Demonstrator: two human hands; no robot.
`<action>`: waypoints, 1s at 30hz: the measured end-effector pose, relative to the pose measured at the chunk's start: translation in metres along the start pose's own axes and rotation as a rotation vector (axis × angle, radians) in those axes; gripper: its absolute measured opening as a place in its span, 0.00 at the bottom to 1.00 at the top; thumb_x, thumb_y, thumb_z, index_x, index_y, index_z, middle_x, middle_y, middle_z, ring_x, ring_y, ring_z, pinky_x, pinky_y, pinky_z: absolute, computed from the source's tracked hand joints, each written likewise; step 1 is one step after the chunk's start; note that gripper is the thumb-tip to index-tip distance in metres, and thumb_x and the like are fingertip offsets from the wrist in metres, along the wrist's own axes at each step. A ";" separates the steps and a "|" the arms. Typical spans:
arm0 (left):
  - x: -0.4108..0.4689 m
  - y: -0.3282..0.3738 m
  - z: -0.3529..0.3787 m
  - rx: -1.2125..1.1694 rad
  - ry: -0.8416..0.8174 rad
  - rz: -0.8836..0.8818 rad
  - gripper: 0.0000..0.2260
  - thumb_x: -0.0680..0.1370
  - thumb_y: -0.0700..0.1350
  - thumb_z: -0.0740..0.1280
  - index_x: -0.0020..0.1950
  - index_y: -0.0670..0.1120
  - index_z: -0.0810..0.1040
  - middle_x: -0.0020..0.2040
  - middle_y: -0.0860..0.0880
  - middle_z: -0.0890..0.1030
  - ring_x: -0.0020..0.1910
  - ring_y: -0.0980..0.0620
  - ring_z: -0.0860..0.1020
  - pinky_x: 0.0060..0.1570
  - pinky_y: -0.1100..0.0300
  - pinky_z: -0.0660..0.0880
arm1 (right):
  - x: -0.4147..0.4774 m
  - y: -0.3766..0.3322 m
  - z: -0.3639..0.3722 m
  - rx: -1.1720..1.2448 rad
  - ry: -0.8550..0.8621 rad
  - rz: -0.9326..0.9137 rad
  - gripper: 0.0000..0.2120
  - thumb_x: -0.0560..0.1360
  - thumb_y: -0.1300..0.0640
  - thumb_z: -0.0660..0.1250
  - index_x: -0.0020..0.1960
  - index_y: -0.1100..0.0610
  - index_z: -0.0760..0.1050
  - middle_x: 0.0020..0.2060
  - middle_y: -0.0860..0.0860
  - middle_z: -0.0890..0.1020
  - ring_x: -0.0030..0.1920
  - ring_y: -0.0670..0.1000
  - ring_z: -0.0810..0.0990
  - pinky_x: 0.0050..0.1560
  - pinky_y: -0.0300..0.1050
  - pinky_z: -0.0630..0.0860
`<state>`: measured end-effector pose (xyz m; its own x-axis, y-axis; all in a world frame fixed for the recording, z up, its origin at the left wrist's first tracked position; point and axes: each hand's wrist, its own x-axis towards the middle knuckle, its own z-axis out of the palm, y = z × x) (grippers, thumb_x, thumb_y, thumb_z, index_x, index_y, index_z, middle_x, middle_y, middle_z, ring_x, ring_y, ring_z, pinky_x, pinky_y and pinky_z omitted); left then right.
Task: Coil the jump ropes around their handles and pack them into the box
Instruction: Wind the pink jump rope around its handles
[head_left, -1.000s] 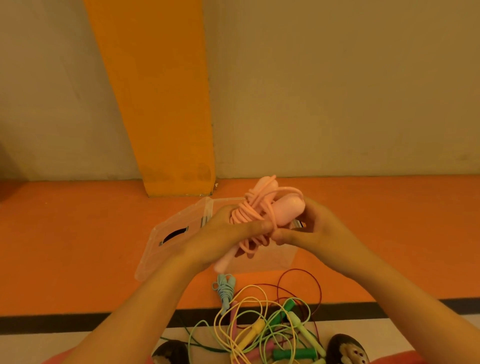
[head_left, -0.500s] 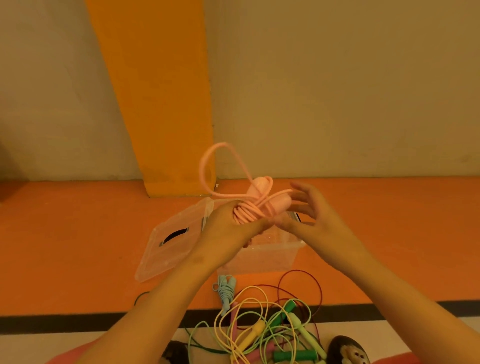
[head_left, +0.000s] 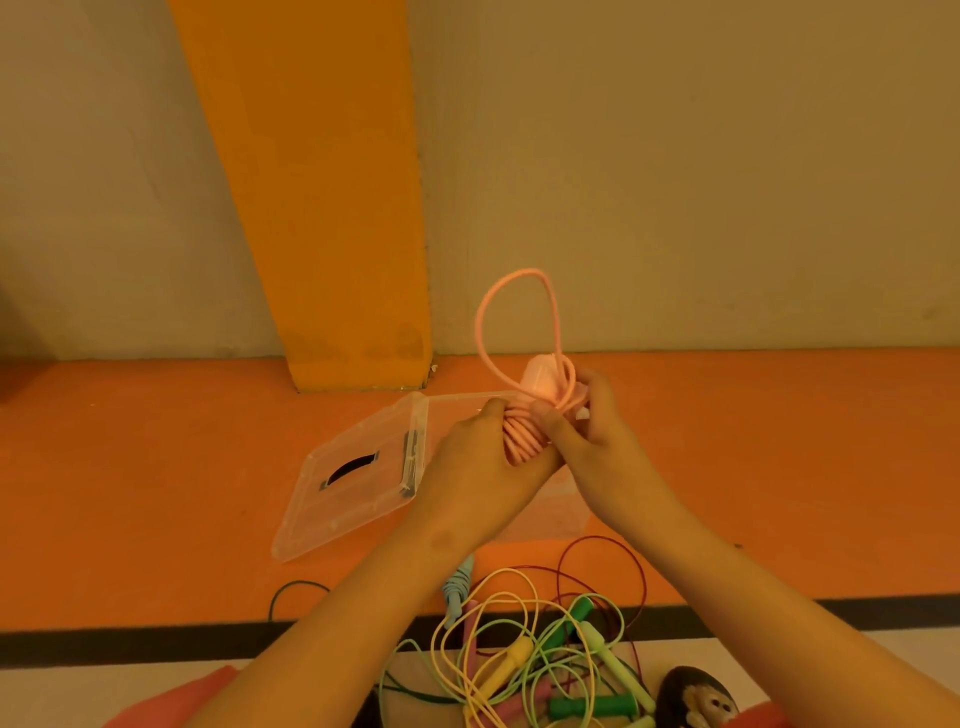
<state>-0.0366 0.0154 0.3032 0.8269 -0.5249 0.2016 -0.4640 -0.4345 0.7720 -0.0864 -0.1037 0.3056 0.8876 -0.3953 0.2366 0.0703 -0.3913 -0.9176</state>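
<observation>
I hold a pink jump rope (head_left: 519, 436) over the clear plastic box (head_left: 563, 514). Most of its cord is wound round the pink handles (head_left: 543, 382). My left hand (head_left: 480, 467) grips the coiled bundle from the left. My right hand (head_left: 582, 431) pinches the cord at the handle tops. A loose pink loop (head_left: 517, 322) stands up above both hands. The box is mostly hidden behind my hands, and its clear lid (head_left: 358, 480) lies open to the left.
A tangle of yellow, green, pink, dark red and blue jump ropes (head_left: 540, 654) lies on the floor near me. An orange pillar (head_left: 322, 197) and beige wall stand behind. A black stripe (head_left: 130, 642) crosses the floor. A slipper with a monkey face (head_left: 698, 699) shows bottom right.
The loose pink loop has swung from the upper left to stand above my right hand. My right hand's fingers, spread half a second ago, have closed on the cord at the handle tops.
</observation>
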 end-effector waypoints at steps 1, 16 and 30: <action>0.000 -0.001 -0.002 -0.081 -0.042 0.008 0.18 0.73 0.59 0.67 0.59 0.54 0.73 0.47 0.57 0.80 0.43 0.60 0.79 0.43 0.60 0.78 | 0.001 0.000 -0.002 0.022 0.008 -0.004 0.16 0.76 0.51 0.65 0.62 0.48 0.67 0.55 0.51 0.78 0.54 0.51 0.79 0.52 0.49 0.78; 0.000 0.000 -0.015 -1.049 -0.277 -0.195 0.13 0.76 0.52 0.61 0.53 0.49 0.81 0.51 0.44 0.84 0.51 0.50 0.82 0.49 0.59 0.78 | -0.003 -0.008 -0.013 0.274 -0.041 -0.124 0.14 0.71 0.48 0.64 0.55 0.48 0.70 0.48 0.47 0.78 0.44 0.41 0.79 0.42 0.39 0.77; -0.003 0.005 -0.012 -1.086 -0.243 -0.178 0.08 0.72 0.45 0.67 0.50 0.46 0.80 0.46 0.43 0.83 0.43 0.45 0.82 0.49 0.53 0.81 | 0.003 -0.001 -0.019 -0.201 0.110 -0.344 0.27 0.70 0.40 0.61 0.68 0.39 0.62 0.69 0.48 0.68 0.69 0.49 0.64 0.67 0.44 0.64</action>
<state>-0.0376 0.0234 0.3134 0.7148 -0.6994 0.0053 0.2746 0.2876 0.9175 -0.0929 -0.1202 0.3134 0.7733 -0.2953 0.5612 0.2542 -0.6664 -0.7009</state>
